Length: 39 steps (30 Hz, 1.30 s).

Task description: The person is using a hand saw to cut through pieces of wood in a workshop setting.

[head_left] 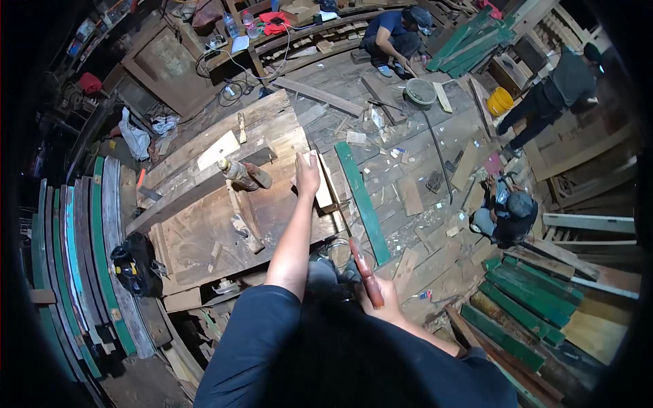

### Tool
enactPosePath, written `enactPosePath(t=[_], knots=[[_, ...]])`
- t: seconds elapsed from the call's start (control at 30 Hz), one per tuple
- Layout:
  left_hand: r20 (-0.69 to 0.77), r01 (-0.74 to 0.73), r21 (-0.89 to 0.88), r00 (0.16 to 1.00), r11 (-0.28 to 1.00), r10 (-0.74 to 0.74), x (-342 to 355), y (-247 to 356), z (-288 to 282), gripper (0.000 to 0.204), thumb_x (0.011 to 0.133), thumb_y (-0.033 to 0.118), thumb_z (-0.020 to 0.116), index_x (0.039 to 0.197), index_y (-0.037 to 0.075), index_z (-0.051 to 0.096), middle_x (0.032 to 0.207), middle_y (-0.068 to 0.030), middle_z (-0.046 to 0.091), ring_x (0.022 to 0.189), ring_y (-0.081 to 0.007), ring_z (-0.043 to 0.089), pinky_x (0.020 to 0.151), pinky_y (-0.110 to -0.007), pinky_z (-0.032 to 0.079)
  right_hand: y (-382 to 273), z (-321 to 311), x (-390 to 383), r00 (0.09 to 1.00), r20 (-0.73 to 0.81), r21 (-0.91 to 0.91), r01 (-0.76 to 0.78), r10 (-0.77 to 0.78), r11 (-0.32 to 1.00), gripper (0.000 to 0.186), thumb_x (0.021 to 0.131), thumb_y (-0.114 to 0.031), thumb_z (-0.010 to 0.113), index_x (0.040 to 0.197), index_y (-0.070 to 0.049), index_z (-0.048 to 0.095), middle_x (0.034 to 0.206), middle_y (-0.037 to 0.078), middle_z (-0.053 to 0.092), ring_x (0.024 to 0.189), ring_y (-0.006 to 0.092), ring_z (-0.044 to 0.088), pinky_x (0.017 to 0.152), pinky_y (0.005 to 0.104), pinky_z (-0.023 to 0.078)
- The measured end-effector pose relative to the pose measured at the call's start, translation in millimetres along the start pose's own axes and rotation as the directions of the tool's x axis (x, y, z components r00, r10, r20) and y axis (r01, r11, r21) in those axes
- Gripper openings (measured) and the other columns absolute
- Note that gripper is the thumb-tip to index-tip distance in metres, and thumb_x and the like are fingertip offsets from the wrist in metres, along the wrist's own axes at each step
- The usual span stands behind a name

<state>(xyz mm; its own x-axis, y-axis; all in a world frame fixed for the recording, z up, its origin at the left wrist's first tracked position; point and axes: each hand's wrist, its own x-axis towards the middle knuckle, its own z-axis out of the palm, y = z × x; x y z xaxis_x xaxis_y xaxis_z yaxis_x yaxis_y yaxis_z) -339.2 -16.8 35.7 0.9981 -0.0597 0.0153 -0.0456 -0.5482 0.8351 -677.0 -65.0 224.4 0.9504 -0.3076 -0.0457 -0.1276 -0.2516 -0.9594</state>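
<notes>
My left hand [308,175] grips a short pale wooden board [322,187] at the right edge of the wooden workbench [194,248], thumb and fingers over its top part. My right hand [384,302], nearer my body, is closed round the reddish-brown turned handle of a tool [366,272]. From the handle a thin dark blade, seen almost edge-on, runs forward along the board's right side; its exact kind cannot be made out. Left of my left hand, a bottle [235,171] stands by a long wooden beam [187,194] lying across the bench.
A green plank [360,204] lies on the littered wooden floor to the right. Three people crouch or stand at work: far middle [391,41], far right [561,88] and right [507,211]. Boards stand at left [98,251]; green planks [520,299] are stacked lower right.
</notes>
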Motion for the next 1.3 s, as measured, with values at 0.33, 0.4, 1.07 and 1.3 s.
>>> enactPosePath(t=[0.33,0.4,1.07,1.3], knots=[[0.027,-0.056,0.054,0.998,0.997,0.055,-4.9,26.5,19.1,0.062,0.098,0.041,0.035,0.139,-0.005,0.031,0.138,-0.0273,0.04,0.13,-0.0381,0.038,0.107,-0.042,0.03,52.0,19.2,130.9,0.975,-0.121,0.005,0.188,-0.186,0.982,0.021,0.083,-0.013,0.059,0.071,0.001,0.051,0.059,0.015,0.05,0.053,0.0268,0.051,0.055,0.0368,0.043],[0.026,-0.014,0.035,1.0,0.999,0.013,-0.6,10.8,2.0,0.066,0.098,0.044,0.033,0.142,-0.005,0.027,0.141,-0.0259,0.037,0.133,-0.0366,0.035,0.109,-0.041,0.029,45.2,23.4,88.3,0.992,-0.05,0.066,0.121,-0.117,0.99,0.021,0.083,-0.014,0.06,0.071,0.001,0.051,0.056,0.014,0.049,0.049,0.0268,0.05,0.052,0.0366,0.041],[0.105,0.103,-0.058,0.99,0.993,-0.096,-21.4,47.1,2.2,0.054,0.095,0.042,0.04,0.134,0.004,0.039,0.132,-0.0206,0.049,0.122,-0.0381,0.046,0.098,-0.046,0.038,58.0,8.2,-28.2,0.989,-0.056,-0.031,0.134,-0.136,0.99,0.042,0.085,-0.012,0.062,0.123,0.002,0.055,0.071,0.011,0.057,0.063,0.0171,0.057,0.061,0.0314,0.045],[0.035,0.014,-0.011,0.999,1.0,-0.014,-16.1,41.2,5.7,0.046,0.097,0.039,0.039,0.126,0.004,0.043,0.125,-0.0244,0.052,0.114,-0.0421,0.051,0.093,-0.049,0.041,72.9,39.5,100.2,0.951,-0.164,-0.062,0.255,-0.262,0.965,0.017,0.084,-0.011,0.059,0.074,0.001,0.051,0.056,0.013,0.048,0.049,0.0242,0.048,0.051,0.0362,0.04]])
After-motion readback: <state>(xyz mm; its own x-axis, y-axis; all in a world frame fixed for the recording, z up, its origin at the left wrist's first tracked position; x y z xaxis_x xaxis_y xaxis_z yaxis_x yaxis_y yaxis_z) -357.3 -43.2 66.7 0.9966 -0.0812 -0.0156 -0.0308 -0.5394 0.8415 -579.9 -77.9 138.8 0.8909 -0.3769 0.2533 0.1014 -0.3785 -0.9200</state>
